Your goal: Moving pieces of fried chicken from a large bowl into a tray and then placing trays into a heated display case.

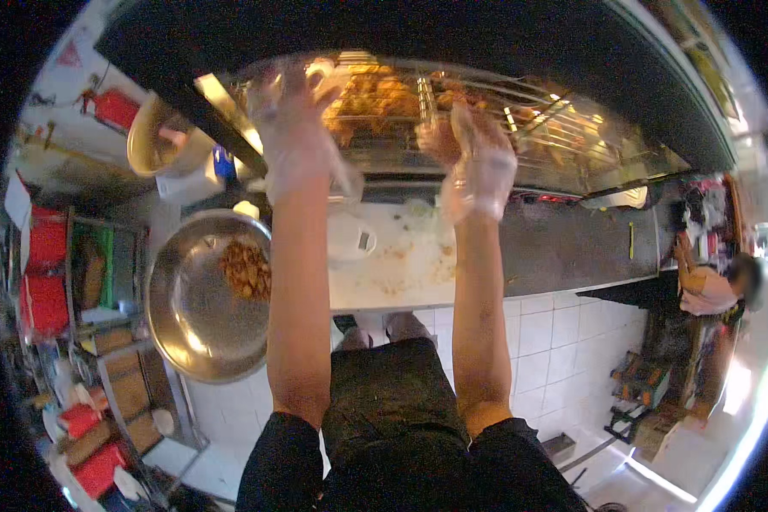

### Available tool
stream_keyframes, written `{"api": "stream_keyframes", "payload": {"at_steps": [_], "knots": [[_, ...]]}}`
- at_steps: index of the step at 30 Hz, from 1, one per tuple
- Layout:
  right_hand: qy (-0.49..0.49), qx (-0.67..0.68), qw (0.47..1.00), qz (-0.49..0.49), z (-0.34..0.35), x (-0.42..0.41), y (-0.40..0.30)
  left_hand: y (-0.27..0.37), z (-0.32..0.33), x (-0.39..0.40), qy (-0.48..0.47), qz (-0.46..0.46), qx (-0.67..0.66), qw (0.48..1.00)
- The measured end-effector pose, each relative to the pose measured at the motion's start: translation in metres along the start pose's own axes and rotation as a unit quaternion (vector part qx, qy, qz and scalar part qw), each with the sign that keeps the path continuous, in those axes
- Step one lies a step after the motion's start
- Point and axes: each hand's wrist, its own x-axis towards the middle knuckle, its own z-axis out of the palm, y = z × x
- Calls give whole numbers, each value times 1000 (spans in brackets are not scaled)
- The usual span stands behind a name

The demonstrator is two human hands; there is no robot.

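Observation:
Clear plastic gloves cover both of my hands, which reach into a lit food display case [544, 128]. My left hand [301, 134] is at the case's left part, beside a heap of browned fried food [374, 96]. Motion blur hides what its fingers hold, if anything. Farther right, my right hand [480, 160] is at the front of the wire racks [563, 137]. Brownish shapes show by its fingers, but whether they are food in its grip is unclear. A large steel bowl [211, 333] with browned food pieces [243, 269] stands left of my left forearm.
Below the case runs a white board [390, 281] with crumbs, bearing a white plastic container [352, 240]. The dark counter [569, 249] continues right. A person [710, 288] is at the far right. A round tub [157, 141] stands at upper left, and shelving [128, 384] at lower left.

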Motion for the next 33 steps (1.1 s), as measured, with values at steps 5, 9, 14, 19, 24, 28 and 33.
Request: {"api": "stream_keyframes", "payload": {"at_steps": [5, 9, 14, 19, 24, 28, 33], "knots": [[126, -73, 984, -99, -75, 0, -31, 62, 3, -38, -13, -71, -209, 975], [130, -435, 872, -181, -97, 22, -24, 70, -23, -82, -36, -121, -86, 988], [111, -324, 918, -200, -83, 15, -9, 70, -98, -152, 33, -210, -129, 969], [59, -510, 772, -376, -71, 6, 5, 82, -162, -194, 84, -232, -63, 967], [-70, -110, 991, -7, -13, -40, 23, 93, -205, -200, 146, -241, -28, 959], [-89, -261, 950, -147, 10, -47, 67, 111, -232, -205, 185, -223, -29, 957], [-130, -199, 968, -77, 43, -76, 104, 83, -314, -237, 213, -121, 29, 969]]}}
